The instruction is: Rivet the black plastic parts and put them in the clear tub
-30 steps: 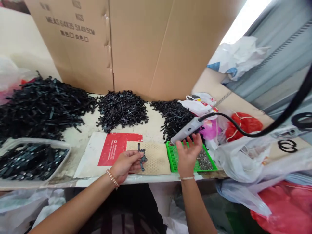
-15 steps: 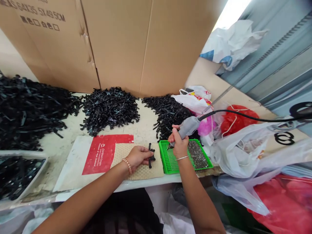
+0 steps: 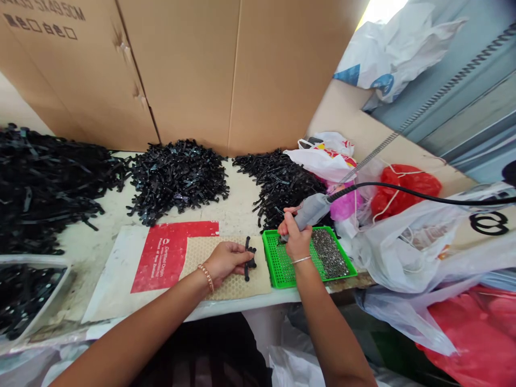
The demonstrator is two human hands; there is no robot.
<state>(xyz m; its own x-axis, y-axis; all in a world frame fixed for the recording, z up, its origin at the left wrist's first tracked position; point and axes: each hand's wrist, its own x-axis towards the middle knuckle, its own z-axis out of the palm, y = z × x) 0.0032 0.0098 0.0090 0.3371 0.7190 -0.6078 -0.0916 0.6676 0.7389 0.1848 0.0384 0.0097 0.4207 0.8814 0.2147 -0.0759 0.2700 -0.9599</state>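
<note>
My left hand [image 3: 228, 262] pinches small black plastic parts [image 3: 247, 259], a slim bar with a shorter piece beside it, over a tan dimpled mat [image 3: 231, 287]. My right hand [image 3: 297, 236] is wrapped round a grey electric screwdriver [image 3: 310, 209], which is tilted with its tip down at the left part of a green tray [image 3: 275, 277]. Small metal screws [image 3: 330, 255] fill the tray's right side, and a few lie over its perforated left part. The exact contact of the tip with a screw is too small to tell.
Piles of black parts [image 3: 179, 177] lie along the back before a large cardboard box [image 3: 193, 75]. A white bin [image 3: 60, 262] of black parts stands at left. The screwdriver's black cable [image 3: 403, 188] and a coiled spring [image 3: 387, 141] run rightwards, above plastic bags [image 3: 407, 258].
The view has shifted slightly. Both hands keep their holds, and the screwdriver's tip stays low over the green tray's left part.
</note>
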